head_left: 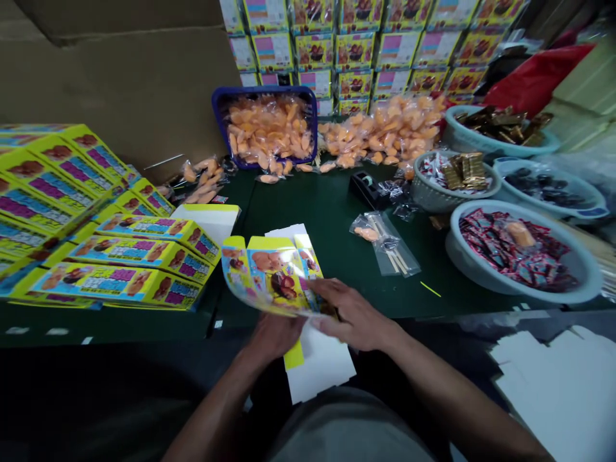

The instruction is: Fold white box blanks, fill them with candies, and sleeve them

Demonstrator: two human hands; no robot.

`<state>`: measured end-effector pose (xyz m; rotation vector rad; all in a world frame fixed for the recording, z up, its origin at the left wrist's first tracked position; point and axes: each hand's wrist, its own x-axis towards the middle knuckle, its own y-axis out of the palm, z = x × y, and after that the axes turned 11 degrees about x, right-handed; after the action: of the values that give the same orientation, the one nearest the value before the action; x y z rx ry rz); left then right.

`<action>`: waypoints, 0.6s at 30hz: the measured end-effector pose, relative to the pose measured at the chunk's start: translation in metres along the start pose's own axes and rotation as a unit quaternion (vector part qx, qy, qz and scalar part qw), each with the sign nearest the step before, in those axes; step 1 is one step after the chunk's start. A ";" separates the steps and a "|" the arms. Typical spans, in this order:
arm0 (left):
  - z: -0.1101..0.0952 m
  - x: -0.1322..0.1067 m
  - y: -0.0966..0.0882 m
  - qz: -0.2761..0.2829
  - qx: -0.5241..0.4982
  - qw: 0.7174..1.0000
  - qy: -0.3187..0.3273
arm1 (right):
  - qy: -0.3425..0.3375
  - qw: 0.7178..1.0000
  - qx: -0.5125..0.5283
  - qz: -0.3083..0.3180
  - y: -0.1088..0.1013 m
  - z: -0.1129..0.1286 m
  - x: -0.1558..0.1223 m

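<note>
In front of me is a partly folded cardboard box (pixel 274 266), printed yellow and blue with food pictures. Its white inner panel hangs down toward my lap. My left hand (pixel 276 333) grips the near edge from underneath, and the printed panel hides most of its fingers. From the right side, my right hand (pixel 353 314) has its fingers bent over the card, thumb low at the fold. Just to the right on the green table lies a clear packet (pixel 392 244) with sticks in it, beside a small wrapped orange piece (pixel 366 232).
Finished yellow boxes (pixel 129 256) are stacked at left. Wrapped orange pieces fill a blue basket (pixel 312 138) and lie heaped beside it. Bowls stand at right, one (pixel 584 273) with red packets. A tape dispenser (pixel 364 189) sits mid-table. White card blanks (pixel 558 385) lie low at right.
</note>
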<state>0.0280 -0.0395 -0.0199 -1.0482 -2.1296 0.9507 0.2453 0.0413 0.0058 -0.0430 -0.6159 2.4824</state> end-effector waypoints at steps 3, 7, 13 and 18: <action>0.007 -0.003 -0.002 0.036 0.050 0.978 0.199 | 0.011 0.994 0.027 -0.102 -0.001 -0.008 -0.019; 0.025 -0.017 -0.023 -0.020 0.108 0.965 0.238 | 0.055 0.962 0.020 -0.267 0.013 -0.026 -0.038; 0.031 -0.020 -0.081 0.213 0.044 0.937 0.273 | 0.015 0.941 -0.009 -0.339 0.018 -0.046 -0.041; 0.044 -0.021 -0.081 0.266 0.064 0.913 0.304 | -0.001 0.938 -0.022 -0.346 0.017 -0.053 -0.039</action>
<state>-0.0275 -0.1080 0.0154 -1.6420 -1.2764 0.8303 0.2775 0.0304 -0.0533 0.1376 -0.5635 1.7849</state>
